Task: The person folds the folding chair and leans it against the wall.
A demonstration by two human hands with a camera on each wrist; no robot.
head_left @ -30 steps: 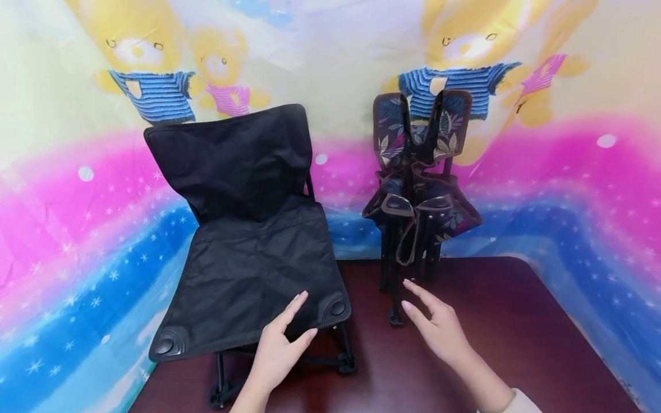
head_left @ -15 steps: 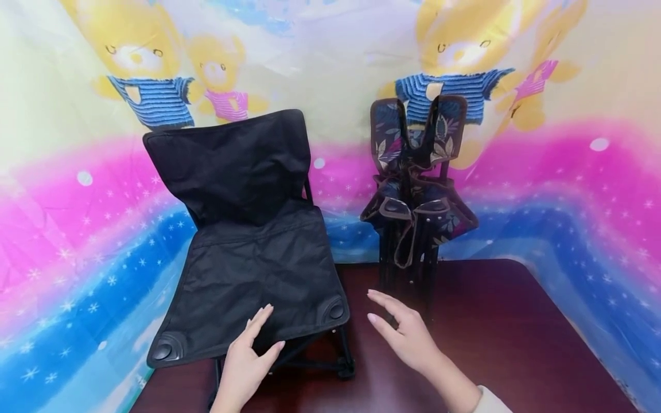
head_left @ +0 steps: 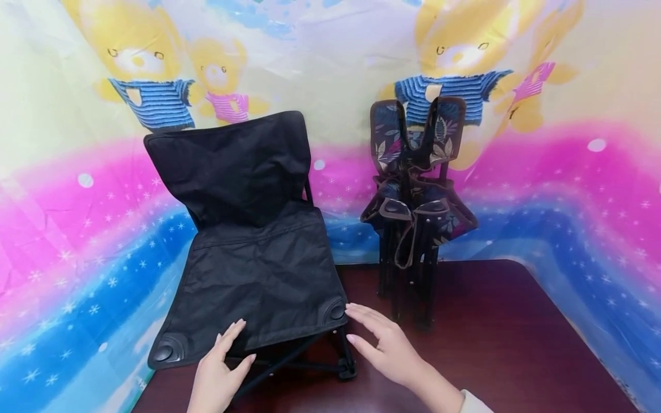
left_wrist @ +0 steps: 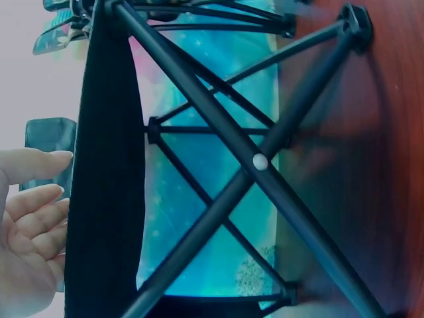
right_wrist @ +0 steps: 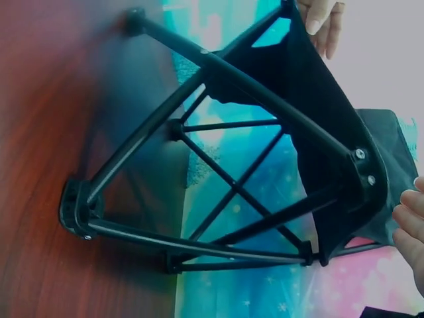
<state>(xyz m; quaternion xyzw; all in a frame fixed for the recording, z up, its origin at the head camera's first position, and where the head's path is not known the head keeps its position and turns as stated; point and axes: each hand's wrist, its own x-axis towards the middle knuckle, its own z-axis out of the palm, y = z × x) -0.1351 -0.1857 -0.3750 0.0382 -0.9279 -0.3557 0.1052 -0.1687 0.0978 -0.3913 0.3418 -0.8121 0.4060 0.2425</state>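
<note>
A black folding chair (head_left: 258, 275) stands unfolded on the left, its fabric seat and backrest spread. My left hand (head_left: 217, 367) is at the seat's front edge, its fingers extended over the fabric in the head view. In the left wrist view, its fingers (left_wrist: 43, 218) are loosely bent beside the seat's edge, gripping nothing. My right hand (head_left: 387, 350) is by the seat's front right corner, fingers extended and fingertips right at the corner cap (head_left: 337, 311). Under the seat, crossed black tubes (left_wrist: 245, 179) form the frame. A folded chair with leaf-patterned fabric (head_left: 444, 149) stands upright behind my right hand.
Both chairs stand on a dark red-brown table (head_left: 496, 332) with a rounded back right corner. Behind and at both sides hangs a colourful backdrop (head_left: 558, 172) printed with bears, close to the backs of the chairs.
Both hands have moved left and lower in the head view, the right one from in front of the folded chair to the black chair's front right corner. The chairs stay in place.
</note>
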